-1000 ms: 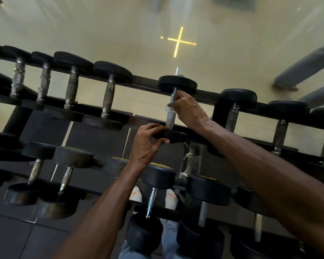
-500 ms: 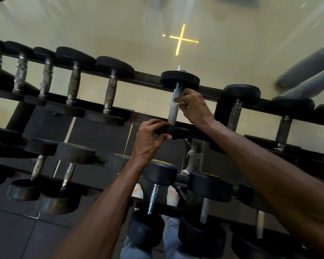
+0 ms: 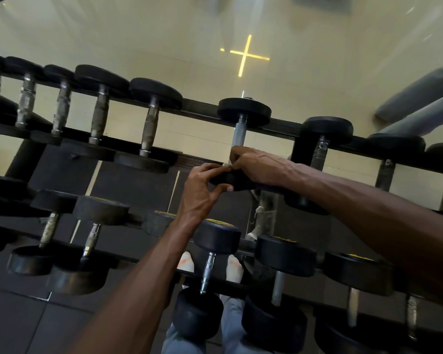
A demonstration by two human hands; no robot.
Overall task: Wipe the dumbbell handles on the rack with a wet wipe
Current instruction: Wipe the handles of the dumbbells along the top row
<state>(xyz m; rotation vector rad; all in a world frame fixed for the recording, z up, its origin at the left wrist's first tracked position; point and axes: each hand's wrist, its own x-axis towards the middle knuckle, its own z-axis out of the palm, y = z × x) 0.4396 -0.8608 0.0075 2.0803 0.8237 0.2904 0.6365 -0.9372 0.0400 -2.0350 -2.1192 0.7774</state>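
Left hand (image 3: 202, 190) unchanged: still pinching near head of dumbbell (image 3: 243, 139) on top rail of rack (image 3: 287, 125). Right hand (image 3: 258, 167) slid down handle (image 3: 239, 135) to near end, clenched around wet wipe (image 3: 226, 164).

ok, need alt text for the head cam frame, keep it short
A person's right hand presses a white wipe around the near end of a dumbbell handle on the top tier of a rack, while the left hand grips that dumbbell's near weight. More dumbbells fill the tiers either side and below.
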